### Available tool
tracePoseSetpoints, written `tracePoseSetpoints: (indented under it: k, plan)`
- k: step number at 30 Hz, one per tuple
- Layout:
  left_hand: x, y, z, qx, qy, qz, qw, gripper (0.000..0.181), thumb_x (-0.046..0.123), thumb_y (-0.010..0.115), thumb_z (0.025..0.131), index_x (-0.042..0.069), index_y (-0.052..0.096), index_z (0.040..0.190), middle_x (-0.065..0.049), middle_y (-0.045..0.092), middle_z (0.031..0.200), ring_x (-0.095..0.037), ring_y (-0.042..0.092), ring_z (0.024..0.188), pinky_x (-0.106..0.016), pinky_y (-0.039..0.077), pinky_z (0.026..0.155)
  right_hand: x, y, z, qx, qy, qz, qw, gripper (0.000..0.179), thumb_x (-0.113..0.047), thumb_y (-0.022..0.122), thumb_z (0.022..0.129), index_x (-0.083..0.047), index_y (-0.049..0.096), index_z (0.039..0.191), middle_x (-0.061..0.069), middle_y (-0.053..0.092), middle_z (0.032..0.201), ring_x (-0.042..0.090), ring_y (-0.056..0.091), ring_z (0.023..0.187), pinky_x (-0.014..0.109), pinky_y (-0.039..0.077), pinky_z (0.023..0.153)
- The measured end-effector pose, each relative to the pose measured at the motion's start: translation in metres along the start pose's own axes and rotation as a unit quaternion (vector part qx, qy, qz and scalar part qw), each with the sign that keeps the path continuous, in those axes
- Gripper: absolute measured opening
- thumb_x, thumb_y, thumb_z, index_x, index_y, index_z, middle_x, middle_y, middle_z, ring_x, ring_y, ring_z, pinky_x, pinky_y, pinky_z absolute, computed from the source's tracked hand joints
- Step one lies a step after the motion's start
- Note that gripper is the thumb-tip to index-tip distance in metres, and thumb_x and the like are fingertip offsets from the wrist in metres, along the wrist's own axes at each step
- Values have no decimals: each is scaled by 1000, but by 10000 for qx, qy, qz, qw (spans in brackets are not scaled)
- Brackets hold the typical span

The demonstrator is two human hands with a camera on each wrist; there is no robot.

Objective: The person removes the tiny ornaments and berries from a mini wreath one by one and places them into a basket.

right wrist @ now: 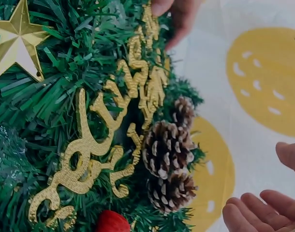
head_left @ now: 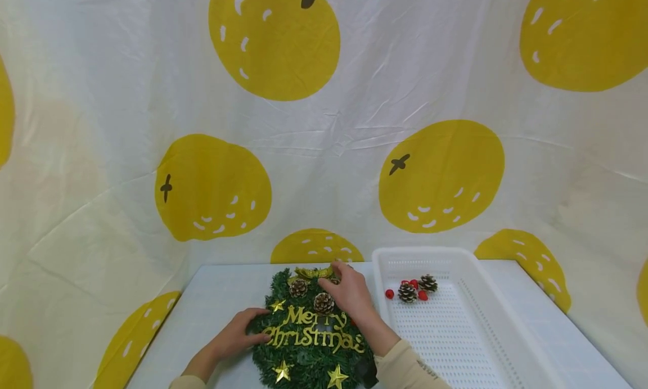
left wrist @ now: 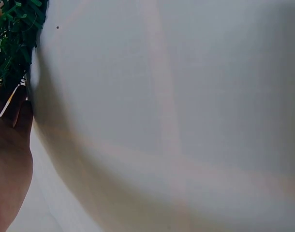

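Note:
A green Christmas wreath (head_left: 304, 358) lies on the table, bearing gold "Merry Christmas" lettering (head_left: 314, 337), gold stars (head_left: 336, 376), pinecones (head_left: 323, 303) and a gold bow (head_left: 310, 273) at its far side. My left hand (head_left: 235, 333) holds the wreath's left edge, thumb over the start of the lettering; the left wrist view catches only its side against the green tinsel (left wrist: 17, 43). Over the far right part reaches my right hand (head_left: 349, 290), close to the pinecones and bow. In the right wrist view its fingers (right wrist: 256, 212) and thumb are apart, with nothing between them.
Right of the wreath stands a white plastic basket (head_left: 486, 271) with pinecones (head_left: 407, 292) and red berries (head_left: 422, 295) at its far left. The white table (head_left: 223, 282) ends at a hanging cloth (head_left: 344, 198) printed with yellow fruit.

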State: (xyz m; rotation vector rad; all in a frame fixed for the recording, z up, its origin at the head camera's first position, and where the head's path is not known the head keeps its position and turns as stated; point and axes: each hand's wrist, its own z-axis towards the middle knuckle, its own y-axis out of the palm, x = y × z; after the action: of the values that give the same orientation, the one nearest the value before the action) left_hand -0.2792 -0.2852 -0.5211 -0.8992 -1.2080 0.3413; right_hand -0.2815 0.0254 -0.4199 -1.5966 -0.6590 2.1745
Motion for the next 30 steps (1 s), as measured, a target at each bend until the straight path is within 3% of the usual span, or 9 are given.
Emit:
tracePoseSetpoints:
  k: [12, 17, 30]
  plan:
    - [3, -1, -2, 44, 6, 11, 10000, 62, 40, 71, 89, 3, 53, 135, -23, 51, 136, -48, 42, 128, -67, 32, 103, -3, 13, -2, 17, -199, -181, 9996, 50, -28, 70, 91, 0, 58, 131, 20, 65, 119, 34, 64, 100, 49, 55, 78]
    - [4, -1, -2, 42, -18, -6, 10000, 63, 40, 71, 89, 3, 53, 135, -23, 51, 136, -49, 42, 128, -67, 32, 103, -2, 16, -3, -154, -133, -328, 9993, 50, -26, 71, 91, 1, 58, 131, 21, 63, 123, 36, 62, 107, 51, 55, 82]
    - [8, -2, -4, 28, -43, -54, 10000, 62, 40, 71, 89, 2, 53, 136, -23, 50, 137, -49, 41, 128, -68, 31, 103, 6, 20, -3, -551, -296, -718, 9955, 46, -19, 74, 88, 4, 61, 127, 19, 65, 120, 34, 65, 99, 48, 56, 80]
